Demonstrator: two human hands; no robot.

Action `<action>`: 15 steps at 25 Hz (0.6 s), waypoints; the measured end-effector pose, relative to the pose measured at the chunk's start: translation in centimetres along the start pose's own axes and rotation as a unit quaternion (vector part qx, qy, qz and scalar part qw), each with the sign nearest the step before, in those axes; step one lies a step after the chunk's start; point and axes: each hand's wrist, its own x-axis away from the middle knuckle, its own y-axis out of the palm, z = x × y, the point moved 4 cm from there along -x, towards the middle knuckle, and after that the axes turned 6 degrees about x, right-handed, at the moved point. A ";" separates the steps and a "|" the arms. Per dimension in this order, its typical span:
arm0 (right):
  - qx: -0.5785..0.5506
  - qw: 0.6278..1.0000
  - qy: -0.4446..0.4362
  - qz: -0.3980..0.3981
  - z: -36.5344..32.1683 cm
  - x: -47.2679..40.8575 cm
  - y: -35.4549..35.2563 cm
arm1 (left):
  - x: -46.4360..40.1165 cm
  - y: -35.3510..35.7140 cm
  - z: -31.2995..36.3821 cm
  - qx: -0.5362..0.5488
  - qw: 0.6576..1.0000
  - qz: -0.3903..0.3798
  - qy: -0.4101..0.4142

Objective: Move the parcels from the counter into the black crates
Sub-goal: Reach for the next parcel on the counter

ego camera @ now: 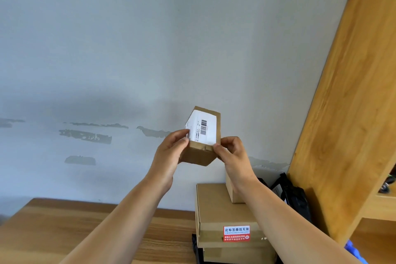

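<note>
**A:** What is at the centre of the frame?

**B:** A small brown cardboard parcel (202, 137), held up in the air in front of a pale grey wall (128, 49). It is tilted, with a white shipping label (203, 127) bearing a barcode facing the camera.

**A:** How is it held?

**B:** By both hands, from below. The left hand (171, 152) grips the parcel's left edge, fingers curled round the side and thumb on the front. The right hand (230, 154) pinches the lower right corner, thumb on the front face and fingers curled behind. Both bare forearms rise from the bottom of the frame.

**A:** Where are the other parcels?

**B:** At the lower right, on a wooden counter (64, 227). A large flat carton (216, 210) carries a red and white sticker (236, 233) on its front edge — it lies on top of another carton (235, 255). A smaller box (232, 191) stands on the flat carton, partly hidden behind the right wrist. The held parcel is well above this stack, touching none of it.

**A:** Anything else?

**B:** A black bag-like item (293, 197) sits behind the stack at the right — what it is exactly, I cannot tell. A light wooden shelf unit (347, 92) fills the right edge of the frame, and a bit of something blue (352, 249) shows at the lower right corner.
</note>
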 end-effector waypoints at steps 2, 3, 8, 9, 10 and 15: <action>-0.005 1.000 0.014 -0.020 -0.1 0.4 0.3 | 0.0 0.3 -0.1 -0.041 0.999 -0.026 -0.008; -0.001 0.999 0.020 -0.029 0.0 0.6 0.3 | -0.1 0.5 -0.2 -0.055 0.998 -0.034 -0.008; 0.031 0.999 0.020 -0.030 0.2 0.6 0.0 | -0.3 0.3 0.0 -0.069 0.997 -0.042 0.001; 0.033 0.999 0.021 -0.025 0.1 0.5 -0.1 | -0.3 0.2 0.0 -0.084 0.995 -0.045 0.001; 0.030 0.999 0.021 -0.020 0.0 0.5 -0.3 | -0.3 0.1 0.1 -0.103 0.994 -0.048 0.002; -0.027 0.999 0.035 -0.022 -0.7 0.0 -1.7 | 0.0 -0.1 0.3 -0.195 0.976 -0.081 0.048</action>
